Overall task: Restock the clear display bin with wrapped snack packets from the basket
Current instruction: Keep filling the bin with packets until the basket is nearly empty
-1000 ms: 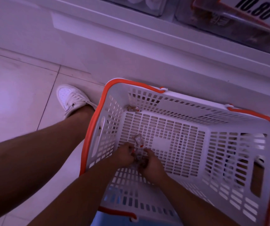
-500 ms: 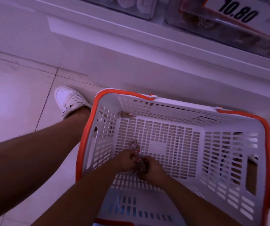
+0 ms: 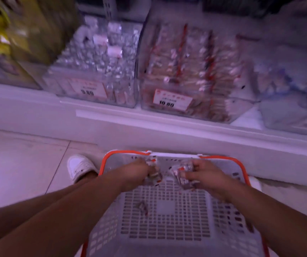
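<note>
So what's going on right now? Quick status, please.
Left hand and right hand each grip clear-wrapped snack packets above the white slotted basket. One packet left on the basket floor. Clear display bin ahead, nothing blocking.

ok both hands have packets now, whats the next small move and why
Probably lift both handfuls up and forward to the clear display bin with the 10.80 tag. The left hand and right hand each grip wrapped packets above the basket, and that bin sits straight ahead on the shelf.
</note>
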A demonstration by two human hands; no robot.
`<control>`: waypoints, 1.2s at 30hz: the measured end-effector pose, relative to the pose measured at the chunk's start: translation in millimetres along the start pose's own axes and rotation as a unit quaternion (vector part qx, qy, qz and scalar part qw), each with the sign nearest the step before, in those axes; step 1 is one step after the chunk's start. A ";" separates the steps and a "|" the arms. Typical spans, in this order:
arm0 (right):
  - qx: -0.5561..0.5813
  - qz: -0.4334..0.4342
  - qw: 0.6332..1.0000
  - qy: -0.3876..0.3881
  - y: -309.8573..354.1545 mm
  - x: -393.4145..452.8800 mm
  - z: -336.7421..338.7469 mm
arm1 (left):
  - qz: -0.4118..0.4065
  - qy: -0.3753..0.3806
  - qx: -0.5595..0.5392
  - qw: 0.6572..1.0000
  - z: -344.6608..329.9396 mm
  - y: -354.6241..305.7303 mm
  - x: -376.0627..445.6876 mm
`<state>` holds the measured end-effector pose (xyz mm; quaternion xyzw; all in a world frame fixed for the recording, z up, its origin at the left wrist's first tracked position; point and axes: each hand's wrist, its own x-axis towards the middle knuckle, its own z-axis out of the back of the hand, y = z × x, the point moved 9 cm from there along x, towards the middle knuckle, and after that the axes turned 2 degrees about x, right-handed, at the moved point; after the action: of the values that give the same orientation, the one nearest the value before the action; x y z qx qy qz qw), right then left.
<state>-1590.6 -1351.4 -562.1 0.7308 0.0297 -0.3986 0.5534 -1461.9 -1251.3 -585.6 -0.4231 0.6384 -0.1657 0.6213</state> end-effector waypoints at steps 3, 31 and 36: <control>0.012 0.097 0.993 -0.072 73.0 -47.4 12.7 | -0.064 -0.024 -0.025 0.997 -18.1 -63.3 -34.4; 0.004 0.183 0.972 -0.149 139.6 -66.0 36.8 | -0.224 -0.198 -0.021 0.954 -46.9 -148.7 -57.5; 0.069 0.200 0.953 -0.217 137.2 -73.4 38.7 | -0.267 -0.190 0.008 0.945 -52.8 -157.3 -66.9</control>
<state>-1595.3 -1407.4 -412.0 0.6538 -0.2657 -0.4300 0.5631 -1467.3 -1310.3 -416.7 -0.5968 0.3707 -0.2468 0.6675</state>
